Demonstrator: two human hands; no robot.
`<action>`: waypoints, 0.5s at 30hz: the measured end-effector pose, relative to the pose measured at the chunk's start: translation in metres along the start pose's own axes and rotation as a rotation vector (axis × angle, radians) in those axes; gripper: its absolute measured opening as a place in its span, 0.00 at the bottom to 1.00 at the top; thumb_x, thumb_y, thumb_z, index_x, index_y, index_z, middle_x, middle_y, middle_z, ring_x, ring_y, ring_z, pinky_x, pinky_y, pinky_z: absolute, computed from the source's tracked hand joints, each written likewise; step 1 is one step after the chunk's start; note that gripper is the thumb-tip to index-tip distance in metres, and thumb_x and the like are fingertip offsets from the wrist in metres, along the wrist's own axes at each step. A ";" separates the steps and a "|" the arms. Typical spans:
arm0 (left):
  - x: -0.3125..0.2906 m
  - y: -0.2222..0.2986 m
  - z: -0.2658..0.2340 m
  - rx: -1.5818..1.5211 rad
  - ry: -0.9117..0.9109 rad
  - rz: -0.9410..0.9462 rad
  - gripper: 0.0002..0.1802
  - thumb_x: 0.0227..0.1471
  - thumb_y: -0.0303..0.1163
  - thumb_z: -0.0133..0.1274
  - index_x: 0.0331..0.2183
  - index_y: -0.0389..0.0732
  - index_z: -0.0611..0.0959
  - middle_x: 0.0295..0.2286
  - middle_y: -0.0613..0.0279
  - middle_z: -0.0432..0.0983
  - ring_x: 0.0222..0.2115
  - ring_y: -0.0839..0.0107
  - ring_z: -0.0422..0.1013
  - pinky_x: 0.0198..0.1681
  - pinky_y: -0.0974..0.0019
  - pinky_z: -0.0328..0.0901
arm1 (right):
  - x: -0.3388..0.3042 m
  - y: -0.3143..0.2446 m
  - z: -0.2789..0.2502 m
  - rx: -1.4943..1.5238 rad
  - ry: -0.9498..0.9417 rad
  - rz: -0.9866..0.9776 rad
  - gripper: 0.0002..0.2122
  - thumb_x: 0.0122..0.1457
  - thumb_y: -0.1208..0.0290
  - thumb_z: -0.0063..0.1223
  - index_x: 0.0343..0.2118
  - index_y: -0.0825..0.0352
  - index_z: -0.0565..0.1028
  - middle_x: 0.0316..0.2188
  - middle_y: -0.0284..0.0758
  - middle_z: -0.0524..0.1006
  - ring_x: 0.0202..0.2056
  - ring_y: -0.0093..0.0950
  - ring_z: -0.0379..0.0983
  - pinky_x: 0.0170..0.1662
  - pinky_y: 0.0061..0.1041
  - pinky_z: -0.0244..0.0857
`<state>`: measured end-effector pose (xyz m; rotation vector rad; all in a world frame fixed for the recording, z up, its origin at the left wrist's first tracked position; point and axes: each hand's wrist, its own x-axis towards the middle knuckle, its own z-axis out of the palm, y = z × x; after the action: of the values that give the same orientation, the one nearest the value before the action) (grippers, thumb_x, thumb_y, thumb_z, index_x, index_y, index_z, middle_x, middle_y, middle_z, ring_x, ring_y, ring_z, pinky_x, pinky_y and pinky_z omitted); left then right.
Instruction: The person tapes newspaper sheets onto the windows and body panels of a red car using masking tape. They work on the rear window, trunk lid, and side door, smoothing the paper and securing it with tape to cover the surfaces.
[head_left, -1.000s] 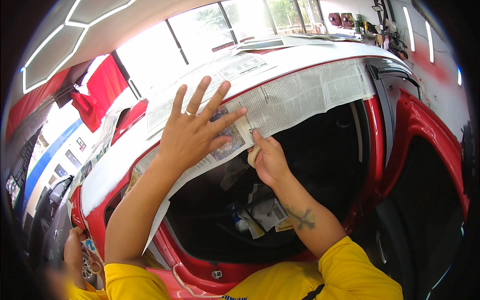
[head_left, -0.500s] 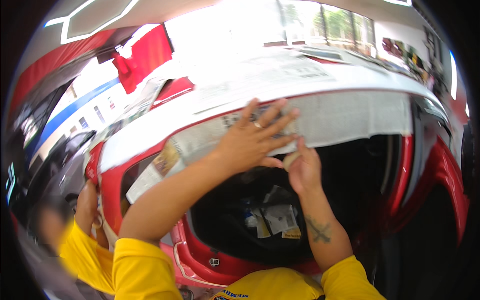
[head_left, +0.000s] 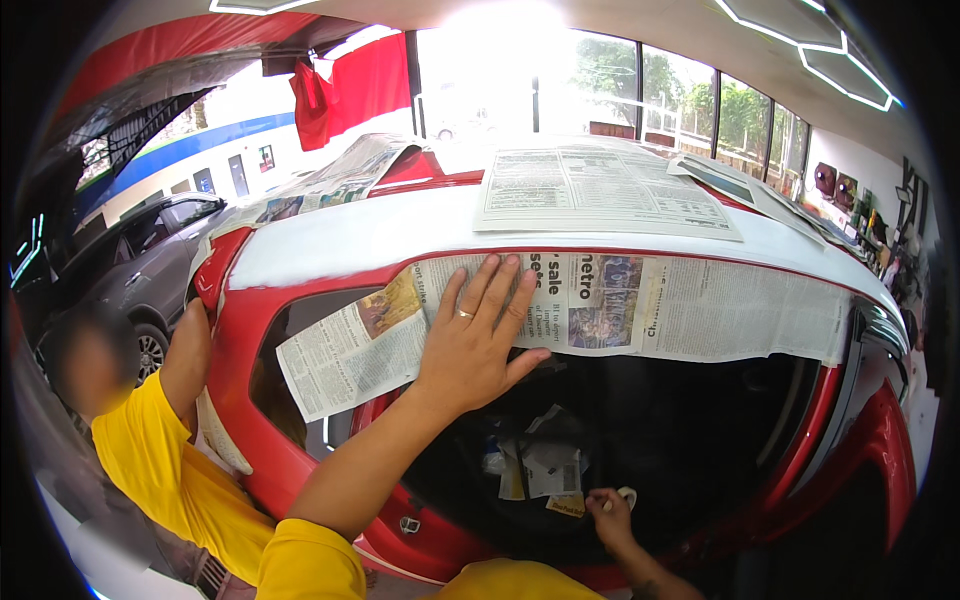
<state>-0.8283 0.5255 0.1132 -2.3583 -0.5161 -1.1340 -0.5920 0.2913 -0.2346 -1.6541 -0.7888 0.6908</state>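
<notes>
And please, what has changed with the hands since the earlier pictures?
The right hand has dropped away from the newspaper strip, keeping the tape roll. The left hand has shifted leftward along the strip and lies on it. The strip still hangs below the car roof.

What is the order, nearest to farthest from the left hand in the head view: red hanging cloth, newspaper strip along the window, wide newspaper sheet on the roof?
1. Newspaper strip: under the left hand.
2. Newspaper sheet: on the roof, beyond.
3. Red hanging cloth: background, upper left.
</notes>
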 end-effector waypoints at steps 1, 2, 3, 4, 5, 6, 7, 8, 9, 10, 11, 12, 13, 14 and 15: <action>0.000 -0.001 0.001 0.041 -0.023 0.019 0.54 0.58 0.66 0.60 0.73 0.44 0.67 0.73 0.44 0.56 0.74 0.45 0.51 0.74 0.36 0.48 | -0.013 0.024 -0.001 -0.023 0.022 0.026 0.07 0.65 0.71 0.67 0.43 0.67 0.84 0.31 0.26 0.77 0.36 0.18 0.72 0.41 0.21 0.66; 0.000 -0.002 0.000 0.093 -0.050 0.037 0.55 0.58 0.66 0.60 0.74 0.44 0.66 0.73 0.43 0.55 0.74 0.45 0.51 0.74 0.37 0.50 | -0.023 0.041 0.002 -0.041 0.034 0.051 0.07 0.64 0.71 0.68 0.42 0.66 0.84 0.31 0.26 0.78 0.36 0.19 0.73 0.41 0.23 0.67; -0.002 -0.002 0.001 0.097 -0.044 0.021 0.54 0.57 0.67 0.60 0.74 0.48 0.66 0.72 0.42 0.57 0.73 0.45 0.53 0.73 0.34 0.50 | -0.030 0.054 0.007 -0.046 0.033 0.077 0.07 0.64 0.71 0.68 0.42 0.67 0.85 0.31 0.27 0.78 0.35 0.19 0.74 0.41 0.23 0.68; 0.000 0.001 0.002 0.107 -0.023 0.013 0.53 0.57 0.67 0.61 0.74 0.50 0.67 0.71 0.43 0.58 0.72 0.45 0.54 0.73 0.34 0.48 | -0.039 0.065 0.010 -0.051 0.040 0.105 0.07 0.64 0.71 0.67 0.42 0.67 0.85 0.30 0.28 0.79 0.35 0.20 0.74 0.40 0.23 0.69; 0.002 0.003 0.000 0.123 -0.002 0.004 0.52 0.56 0.67 0.62 0.73 0.53 0.68 0.70 0.43 0.59 0.72 0.45 0.54 0.74 0.33 0.47 | -0.045 0.072 0.015 -0.053 0.043 0.131 0.07 0.64 0.71 0.67 0.41 0.67 0.85 0.29 0.29 0.80 0.34 0.20 0.75 0.40 0.24 0.70; 0.006 0.007 -0.001 0.128 0.024 -0.001 0.51 0.56 0.66 0.62 0.73 0.55 0.69 0.68 0.44 0.60 0.71 0.45 0.55 0.74 0.33 0.45 | -0.051 0.079 0.016 -0.046 0.043 0.140 0.07 0.64 0.70 0.67 0.41 0.67 0.85 0.30 0.29 0.80 0.34 0.20 0.75 0.41 0.24 0.69; 0.011 0.015 -0.002 0.070 0.051 -0.048 0.48 0.55 0.65 0.65 0.71 0.59 0.72 0.65 0.46 0.65 0.69 0.45 0.58 0.73 0.32 0.46 | -0.056 0.086 0.018 -0.039 0.046 0.148 0.07 0.64 0.69 0.68 0.40 0.66 0.86 0.30 0.28 0.79 0.35 0.20 0.75 0.42 0.24 0.69; 0.015 0.026 -0.003 0.038 0.039 -0.014 0.47 0.55 0.64 0.65 0.70 0.58 0.73 0.64 0.46 0.66 0.68 0.46 0.59 0.73 0.32 0.47 | -0.058 0.090 0.017 -0.033 0.054 0.159 0.07 0.63 0.69 0.69 0.39 0.66 0.86 0.30 0.28 0.79 0.35 0.20 0.74 0.44 0.24 0.69; 0.018 0.039 -0.006 0.005 0.026 0.023 0.46 0.54 0.63 0.66 0.69 0.58 0.75 0.63 0.47 0.68 0.68 0.46 0.60 0.72 0.32 0.47 | -0.062 0.086 0.016 -0.075 0.049 0.179 0.08 0.63 0.67 0.69 0.40 0.66 0.87 0.32 0.30 0.81 0.38 0.21 0.76 0.45 0.25 0.70; 0.020 0.051 -0.006 -0.030 0.014 0.063 0.45 0.54 0.62 0.66 0.69 0.57 0.76 0.63 0.48 0.69 0.67 0.46 0.62 0.72 0.32 0.48 | -0.063 0.084 0.016 -0.078 0.048 0.168 0.08 0.64 0.66 0.68 0.40 0.66 0.87 0.33 0.31 0.83 0.39 0.23 0.78 0.46 0.26 0.71; 0.021 0.063 -0.002 -0.121 0.021 0.218 0.39 0.55 0.60 0.67 0.64 0.56 0.81 0.59 0.51 0.74 0.64 0.48 0.67 0.71 0.34 0.53 | -0.065 0.084 0.015 -0.078 0.061 0.161 0.09 0.64 0.65 0.68 0.39 0.66 0.87 0.33 0.33 0.84 0.39 0.24 0.80 0.47 0.27 0.71; 0.019 0.077 -0.001 -0.171 0.046 0.279 0.38 0.55 0.59 0.67 0.63 0.57 0.82 0.59 0.52 0.74 0.64 0.48 0.67 0.70 0.36 0.55 | -0.068 0.085 0.014 -0.075 0.074 0.158 0.10 0.65 0.64 0.67 0.39 0.66 0.87 0.34 0.35 0.86 0.40 0.26 0.81 0.48 0.28 0.72; 0.017 0.090 -0.003 -0.224 0.073 0.341 0.36 0.55 0.59 0.67 0.62 0.57 0.83 0.58 0.52 0.75 0.63 0.49 0.68 0.69 0.37 0.56 | -0.068 0.086 0.011 -0.067 0.055 0.170 0.11 0.65 0.63 0.67 0.42 0.66 0.86 0.37 0.37 0.86 0.42 0.27 0.81 0.50 0.29 0.72; 0.019 0.101 -0.009 -0.275 0.097 0.405 0.35 0.56 0.58 0.67 0.61 0.57 0.84 0.58 0.53 0.75 0.62 0.50 0.69 0.69 0.39 0.58 | -0.065 0.089 0.010 -0.054 0.034 0.183 0.13 0.65 0.62 0.67 0.45 0.66 0.85 0.40 0.39 0.86 0.45 0.29 0.82 0.51 0.30 0.73; 0.025 0.109 -0.019 -0.330 0.133 0.374 0.30 0.51 0.53 0.71 0.54 0.54 0.88 0.55 0.54 0.78 0.60 0.53 0.72 0.64 0.43 0.64 | -0.064 0.093 0.008 -0.042 0.016 0.197 0.15 0.65 0.61 0.67 0.48 0.66 0.85 0.42 0.41 0.86 0.47 0.30 0.82 0.53 0.30 0.73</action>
<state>-0.7691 0.4289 0.1163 -2.4836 0.1692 -1.2559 -0.6234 0.2310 -0.3247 -1.7893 -0.6380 0.8020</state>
